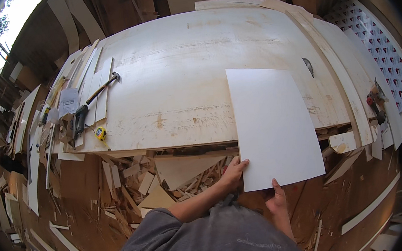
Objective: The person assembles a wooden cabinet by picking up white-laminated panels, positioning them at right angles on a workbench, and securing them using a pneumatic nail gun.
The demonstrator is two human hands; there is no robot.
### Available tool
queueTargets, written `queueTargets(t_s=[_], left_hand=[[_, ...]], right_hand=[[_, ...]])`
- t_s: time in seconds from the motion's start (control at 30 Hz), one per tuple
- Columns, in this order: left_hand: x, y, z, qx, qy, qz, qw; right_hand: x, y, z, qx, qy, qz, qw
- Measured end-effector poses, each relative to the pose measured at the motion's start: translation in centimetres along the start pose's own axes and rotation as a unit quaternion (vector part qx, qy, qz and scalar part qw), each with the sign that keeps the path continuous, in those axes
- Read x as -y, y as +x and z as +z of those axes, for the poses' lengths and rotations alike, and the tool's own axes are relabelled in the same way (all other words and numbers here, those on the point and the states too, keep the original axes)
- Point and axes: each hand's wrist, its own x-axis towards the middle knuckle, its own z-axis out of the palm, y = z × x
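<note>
Hands apart, the right hand [277,200] grips the bottom edge and the left hand [233,175] the side of a flat white rectangular panel [275,125] right of centre, with a yellow-and-black tape measure [100,133] at left on a stained off-white tabletop [167,82] stretching toward the top.

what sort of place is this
Probably a woodworking shop: a toothed saw blade stands up from the large worktable, a hammer lies toward the table's left side, and board offcuts are heaped below its near edge.
</note>
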Motion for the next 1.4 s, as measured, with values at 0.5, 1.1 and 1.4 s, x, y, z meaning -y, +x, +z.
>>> queueTargets(t_s=[0.5,1.1,1.4], left_hand=[[-14.0,-16.9,-36.5,-0.127,0.371,0.353,0.850],[-1.5,-2.2,-4.4,-0.481,0.675,0.285,0.481],[6.1,7.5,25.8,-0.181,0.599,0.424,0.655]], right_hand=[[-7.9,-0.4,0.8,0.137,-0.506,0.066,0.849],[-10.1,-44.1,-56.0,-0.363,-0.812,-0.003,0.458],[0.6,-40.4,-49.3,-0.526,-0.089,-0.083,0.842]])
